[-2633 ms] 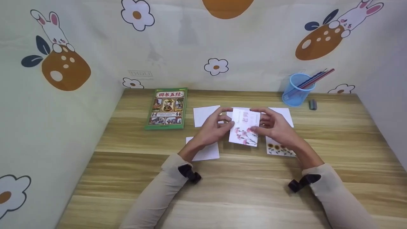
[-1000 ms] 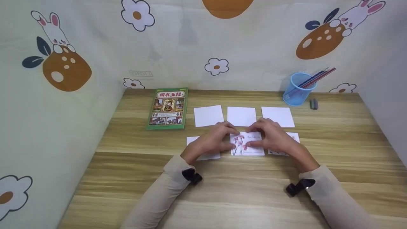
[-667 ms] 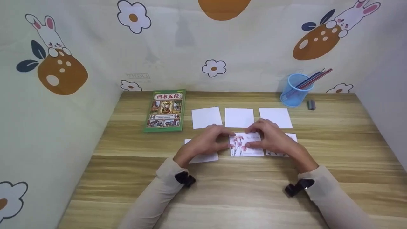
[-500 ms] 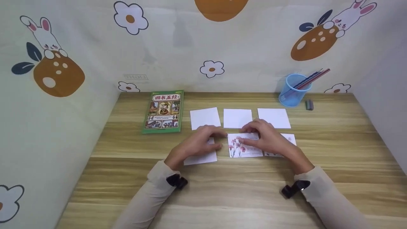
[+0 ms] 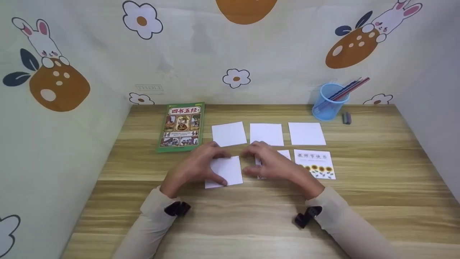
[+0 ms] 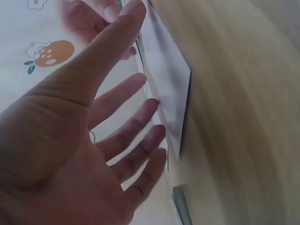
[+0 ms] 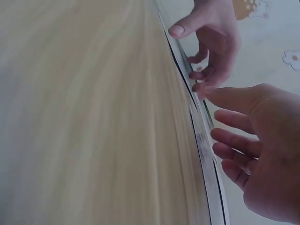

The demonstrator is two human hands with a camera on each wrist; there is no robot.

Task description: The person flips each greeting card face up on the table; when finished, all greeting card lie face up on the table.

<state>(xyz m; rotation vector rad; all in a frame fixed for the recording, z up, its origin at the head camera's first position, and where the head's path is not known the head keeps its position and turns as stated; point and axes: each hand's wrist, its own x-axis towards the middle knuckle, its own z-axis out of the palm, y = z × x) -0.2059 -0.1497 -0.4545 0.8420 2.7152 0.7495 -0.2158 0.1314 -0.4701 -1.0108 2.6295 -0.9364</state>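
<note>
My left hand [image 5: 196,163] spans the blank white card [image 5: 230,171] at the front left of the group, its thumb at the near edge and its fingers over the far side. In the left wrist view that card [image 6: 166,65] lies beyond the spread, relaxed fingers. My right hand [image 5: 269,162] hovers over the middle front card [image 5: 285,154] and hides most of it, thumb and fingers parted. Its fingertips point at the blank card's right edge. A card with sunflowers and Chinese lettering [image 5: 316,158] lies to the right, partly behind my right wrist.
Behind, a row holds a left blank card [image 5: 229,133], a middle one [image 5: 266,134] and a right one [image 5: 306,133]. A green-bordered book [image 5: 181,126] lies at the left. A blue pencil cup [image 5: 329,104] stands at the back right beside a small dark block [image 5: 346,118].
The pink-flower card was held up, then laid in the middle of the front row and released. Both hands have since shifted left, the left one over the blank front card. The view has turned slightly.
</note>
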